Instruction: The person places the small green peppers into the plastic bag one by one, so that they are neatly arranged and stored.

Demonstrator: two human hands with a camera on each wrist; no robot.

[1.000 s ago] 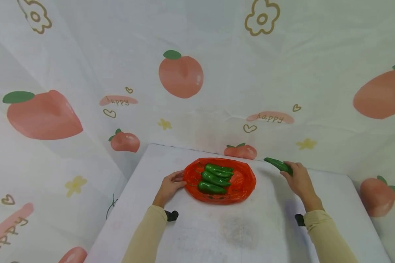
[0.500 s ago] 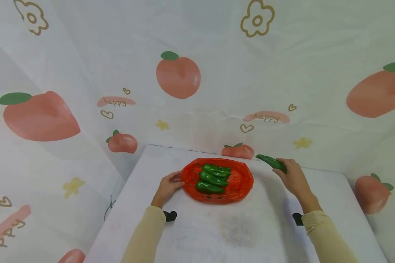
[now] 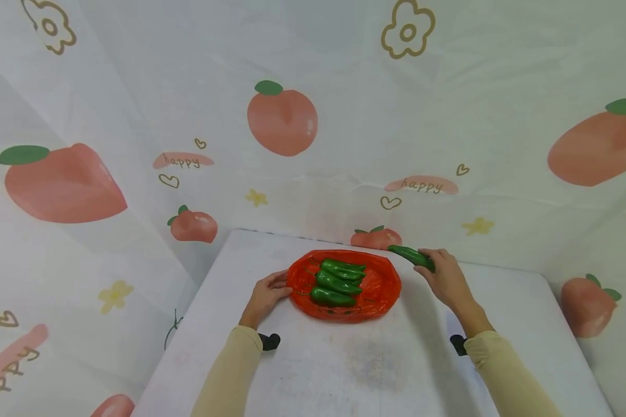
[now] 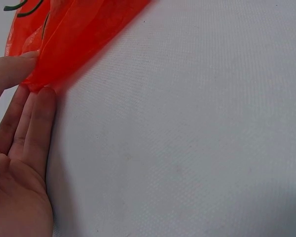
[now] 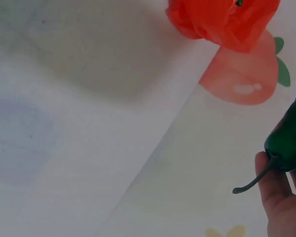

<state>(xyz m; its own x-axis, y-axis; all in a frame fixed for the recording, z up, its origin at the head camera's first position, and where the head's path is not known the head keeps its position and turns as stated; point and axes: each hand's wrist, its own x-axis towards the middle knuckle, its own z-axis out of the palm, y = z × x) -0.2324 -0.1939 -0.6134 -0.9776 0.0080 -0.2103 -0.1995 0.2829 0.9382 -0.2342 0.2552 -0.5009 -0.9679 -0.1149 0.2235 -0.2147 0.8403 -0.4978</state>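
Note:
An oval tray point(image 3: 386, 286) wrapped in thin red plastic lies on the table, with several green chili peppers point(image 3: 336, 285) in a row inside, stems to the left. My left hand point(image 3: 265, 295) pinches the tray's left edge; in the left wrist view the thumb lies over the red plastic point(image 4: 84, 39) and the fingers are against its outer side. Beyond the tray's right end, my right hand point(image 3: 447, 281) holds one more green chili pepper point(image 3: 408, 255) raised above the table, its tip pointing left. The right wrist view shows this pepper's stem point(image 5: 254, 181) sticking out beside the fingers.
The white table point(image 3: 313, 370) ends at the back against a white curtain point(image 3: 344, 116) printed with peaches. A dark cord point(image 3: 174, 327) hangs by the table's left edge. Black wrist mounts point(image 3: 270, 341) stick out near both cuffs.
My right hand has moved left with the chili pepper, nearer to the tray. The left hand keeps its place at the tray's edge. The head view has shifted slightly.

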